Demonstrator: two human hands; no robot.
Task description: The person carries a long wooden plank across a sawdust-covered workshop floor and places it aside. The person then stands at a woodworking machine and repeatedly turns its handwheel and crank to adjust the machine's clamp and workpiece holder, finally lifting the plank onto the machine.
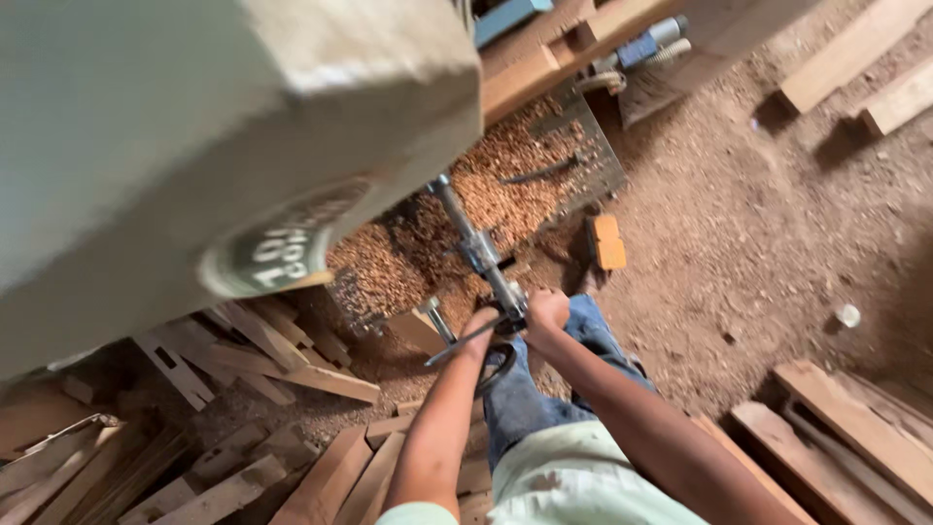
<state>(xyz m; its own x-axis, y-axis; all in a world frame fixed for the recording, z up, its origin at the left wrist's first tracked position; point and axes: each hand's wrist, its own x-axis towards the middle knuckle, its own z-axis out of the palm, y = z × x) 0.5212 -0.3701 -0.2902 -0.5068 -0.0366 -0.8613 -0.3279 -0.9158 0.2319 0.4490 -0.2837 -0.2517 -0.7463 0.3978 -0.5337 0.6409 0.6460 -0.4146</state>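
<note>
Got both hands on the metal rod (476, 248) sticking out from under the big grey machine housing (194, 136). My right hand (546, 313) is fisted tight around its near end; left hand (480, 323) is curled on just beside it. Both arms stretched forward. The rod runs diagonally, up-left away from me, over the sawdust-covered table (505, 165).

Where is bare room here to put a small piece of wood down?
The dirt floor on the right is free, between the upper planks and lower boards. Left is crowded: wood offcuts lie piled. Both the left hand and right hand grip the metal lever.
</note>
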